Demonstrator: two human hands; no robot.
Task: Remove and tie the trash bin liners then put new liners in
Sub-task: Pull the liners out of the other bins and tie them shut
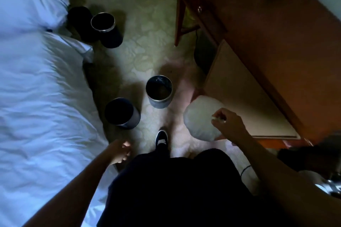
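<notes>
The job looked to be partway through. One full liner (199,121) was already out of its bin, and the right hand (227,122) pinched its gathered neck between thumb and curled fingers, a scrap of pale plastic showing in the pinch. Whether the neck was knotted could not be told, nor whether the bag hung or rested on the carpet. It sat just right of the open bin (159,91) and nearer the person.

That open bin showed a bare metal rim and dark inside, with no fresh liner visible. A dark bin (121,113) stood near it on the left, and two farther bins (106,28) stood well beyond it to the left, against the bed (36,79). Their lining was too dim to judge, so new liners probably remained to be fitted.

The liner was pale, cloudy and rounded, swollen like a cushion. The left hand (120,151), left of the open bin and close to the body, hung loosely curled and held nothing.
</notes>
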